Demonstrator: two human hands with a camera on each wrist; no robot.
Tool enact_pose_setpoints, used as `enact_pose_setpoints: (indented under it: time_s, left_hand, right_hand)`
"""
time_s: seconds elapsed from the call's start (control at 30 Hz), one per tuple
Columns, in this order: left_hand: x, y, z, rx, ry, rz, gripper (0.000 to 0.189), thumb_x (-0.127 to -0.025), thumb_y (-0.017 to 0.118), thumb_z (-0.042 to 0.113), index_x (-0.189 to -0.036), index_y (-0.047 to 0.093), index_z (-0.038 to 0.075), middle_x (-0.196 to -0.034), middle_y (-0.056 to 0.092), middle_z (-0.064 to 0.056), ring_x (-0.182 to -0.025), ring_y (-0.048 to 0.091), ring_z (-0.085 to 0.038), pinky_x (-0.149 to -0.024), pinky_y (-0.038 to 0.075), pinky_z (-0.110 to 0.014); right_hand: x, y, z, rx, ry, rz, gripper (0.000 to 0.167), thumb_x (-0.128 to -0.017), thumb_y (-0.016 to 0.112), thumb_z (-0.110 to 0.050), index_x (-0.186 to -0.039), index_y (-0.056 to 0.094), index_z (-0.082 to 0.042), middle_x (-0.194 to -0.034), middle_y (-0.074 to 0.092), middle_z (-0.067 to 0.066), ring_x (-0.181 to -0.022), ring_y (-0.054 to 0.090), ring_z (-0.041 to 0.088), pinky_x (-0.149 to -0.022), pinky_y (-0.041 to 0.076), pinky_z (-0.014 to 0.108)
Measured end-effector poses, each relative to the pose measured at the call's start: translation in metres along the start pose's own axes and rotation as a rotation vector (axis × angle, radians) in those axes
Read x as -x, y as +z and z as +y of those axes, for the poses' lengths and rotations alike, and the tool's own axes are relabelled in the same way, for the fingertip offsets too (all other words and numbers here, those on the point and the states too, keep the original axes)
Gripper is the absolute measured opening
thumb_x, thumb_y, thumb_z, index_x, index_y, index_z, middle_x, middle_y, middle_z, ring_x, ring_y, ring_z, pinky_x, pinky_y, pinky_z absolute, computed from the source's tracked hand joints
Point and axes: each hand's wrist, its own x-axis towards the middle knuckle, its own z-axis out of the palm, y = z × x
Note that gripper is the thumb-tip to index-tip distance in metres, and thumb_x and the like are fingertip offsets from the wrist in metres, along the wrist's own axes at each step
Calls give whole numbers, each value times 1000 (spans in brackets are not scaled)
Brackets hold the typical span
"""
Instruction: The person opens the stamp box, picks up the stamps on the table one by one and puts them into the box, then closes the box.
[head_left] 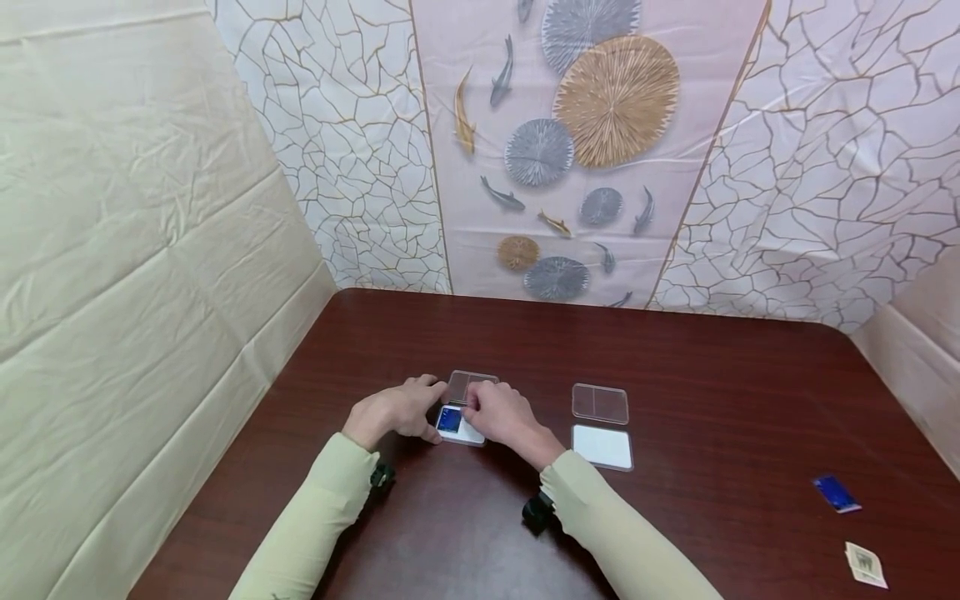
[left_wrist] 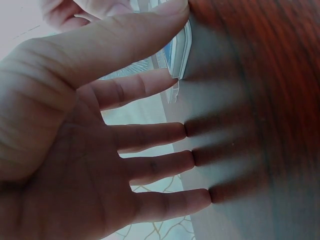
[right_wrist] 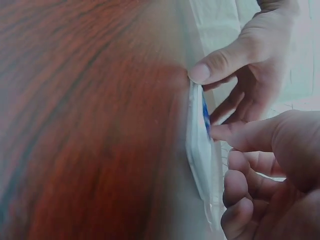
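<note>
Touching blue card (head_left: 449,419), illegibly marked

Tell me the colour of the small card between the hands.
The small card is mostly blue; the head view shows it best.

sleeves (head_left: 311,517): long, pale yellow-green | cuffs (head_left: 564,473): wavy-edged | wrist units (head_left: 537,512): small, black, blocky | fingers (left_wrist: 150,137): bare

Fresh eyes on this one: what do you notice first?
Probably the big gold disc printed on the wall hanging, upper part of the head view. Next, below that view's middle, the white case with a blue card on its left half, left hand at its left edge, right hand by its right. Then a second blue card at far right, near a cream paper piece.
</note>
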Motion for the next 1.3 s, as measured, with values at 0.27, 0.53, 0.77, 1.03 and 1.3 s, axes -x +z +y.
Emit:
enact_pose_setpoints:
  time_s: [0.27,0.53,0.77,1.03,1.3]
  left_hand:
    - [0,0,0,6,-8,8,55,-78,82,36,-121,54,20,-141,46,-9,-116,47,-26,-97,46,-44]
    - [1,0,1,18,-9,7,54,-78,82,36,-121,53,21,-142,45,-9,-116,47,-25,-95,46,-44]
    - [2,0,2,13,-11,2,54,-79,82,36,-122,53,21,-144,44,-9,-119,46,-26,-97,46,-45]
    - [2,-1,3,13,0,4,53,-79,81,34,-122,54,20,-145,43,-10,-120,46,-27,-97,45,-45]
    - [1,-1,3,17,-4,-4,53,-80,81,33,-123,53,20,-145,43,-10,-120,45,-27,-97,45,-44]
  right_hand:
    - [7,-12,7,10,-20,-9,20,-91,68,-27,-75,58,-20,-62,56,-3,-55,52,14,-51,38,28]
    - [16,-20,16,-4,-61,-35,18,-92,68,-26,-77,60,-20,-63,56,-3,-55,52,14,-52,40,28]
    - [25,-27,25,25,-76,2,20,-91,68,-26,-74,58,-21,-63,54,-6,-56,50,13,-53,39,29]
    - [38,-38,36,34,-67,33,20,-90,70,-26,-74,58,-23,-61,53,-8,-56,49,12,-54,39,29]
    - [53,-53,46,73,-80,67,18,-90,70,-27,-76,59,-22,-60,52,-9,-52,47,10,-53,39,27]
